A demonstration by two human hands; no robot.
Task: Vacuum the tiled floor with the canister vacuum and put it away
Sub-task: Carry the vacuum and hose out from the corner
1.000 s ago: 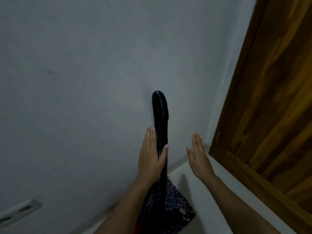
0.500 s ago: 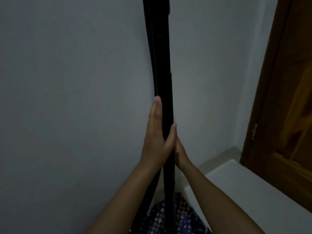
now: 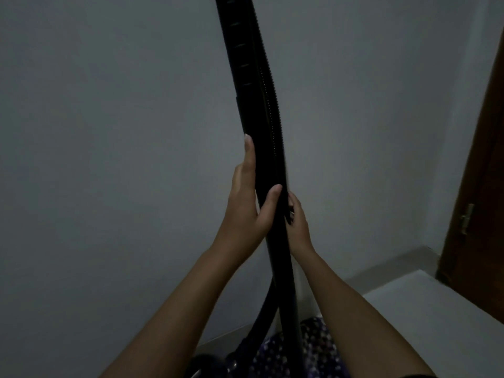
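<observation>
A plain pale wall (image 3: 109, 159) fills most of the view, dim and bluish, meeting a skirting strip (image 3: 392, 264) low down on the right. At the far right edge stands a brown wooden door (image 3: 488, 165) with a small metal hinge (image 3: 467, 218) on its near edge. Below it a patch of light tiled floor (image 3: 409, 317) shows in the lower right corner. Up the middle, close against the wall, runs the vacuum's black wand (image 3: 246, 85), upright and bending slightly in the wide lens, its top cut off by the upper edge of the frame; the ribbed black hose (image 3: 270, 85) lies along its right side, touching it, and lower down curves away to the left toward the bottom edge. At the foot of the wand sits the canister body (image 3: 313, 350) — dark, with a speckled purple pattern, only partly in frame. Both bare forearms reach up from the bottom. The left hand (image 3: 246, 211) is wrapped on the wand and hose from the left, its fingers (image 3: 249, 156) stretched flat up the tube and the thumb pressed across the front. The right hand (image 3: 298, 225) grips from the right, mostly hidden behind the tube, its fingers curled onto it — the two hands almost meet.
</observation>
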